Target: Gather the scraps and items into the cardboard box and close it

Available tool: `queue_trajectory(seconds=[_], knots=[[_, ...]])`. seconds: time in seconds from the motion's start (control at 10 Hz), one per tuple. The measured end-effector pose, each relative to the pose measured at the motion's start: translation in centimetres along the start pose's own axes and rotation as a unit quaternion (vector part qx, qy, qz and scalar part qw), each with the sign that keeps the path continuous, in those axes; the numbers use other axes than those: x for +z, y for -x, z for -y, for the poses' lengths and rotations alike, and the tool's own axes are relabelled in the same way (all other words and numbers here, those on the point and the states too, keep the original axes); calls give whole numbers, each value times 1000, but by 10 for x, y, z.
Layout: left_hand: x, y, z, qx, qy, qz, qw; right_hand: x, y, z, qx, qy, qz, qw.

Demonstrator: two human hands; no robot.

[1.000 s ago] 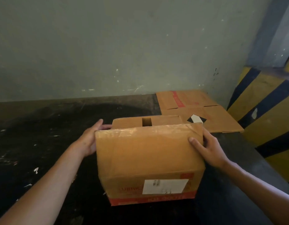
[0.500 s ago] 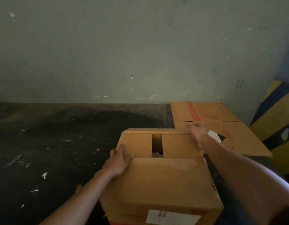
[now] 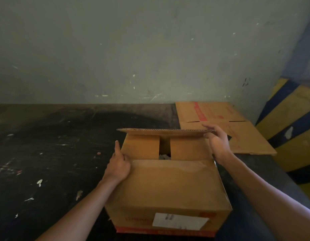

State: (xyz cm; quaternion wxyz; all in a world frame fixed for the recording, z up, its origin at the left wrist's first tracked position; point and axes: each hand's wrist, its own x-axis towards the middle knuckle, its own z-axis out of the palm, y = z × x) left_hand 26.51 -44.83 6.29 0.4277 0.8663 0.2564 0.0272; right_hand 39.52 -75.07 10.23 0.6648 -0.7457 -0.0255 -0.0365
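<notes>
On the cardboard box [image 3: 168, 185], far flap [image 3: 165, 130] now raised, right hand [image 3: 217, 145] gripping it

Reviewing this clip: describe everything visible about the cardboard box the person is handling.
The cardboard box is brown corrugated board on the dark floor, with a white label and red band on its near side. The near flap and two side flaps are folded down; a gap between them shows pale scraps inside. The far flap is half raised, gripped by the right hand. The left hand rests at the left top corner.

The cardboard box [image 3: 168, 185] sits on the floor [image 3: 55, 153] before the wall [image 3: 133, 49]. Flattened cardboard [image 3: 237, 133] lies behind it to the right, beside the striped barrier [image 3: 293, 122].
</notes>
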Motion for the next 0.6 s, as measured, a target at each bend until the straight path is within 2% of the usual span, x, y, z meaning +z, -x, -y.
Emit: queue_trajectory(seconds=[0.1,0.2,0.3,0.4,0.5,0.6], knots=[[0,5,-1,-17,92,-49,994,-10,39,-13,-58,101,44,992],[-6,17,0,41,156,-74,984,-19,70,-33,-73,260,134,954],[-5,26,3,86,54,-32,994,-18,83,-40,-64,464,186,864],[-2,29,-2,96,-166,13,981,-11,92,-26,-51,553,200,807],[18,53,2,134,-258,-4,957,-3,114,1,-92,539,195,815],[17,95,11,176,-241,102,949,3,160,-5,-229,487,148,830]])
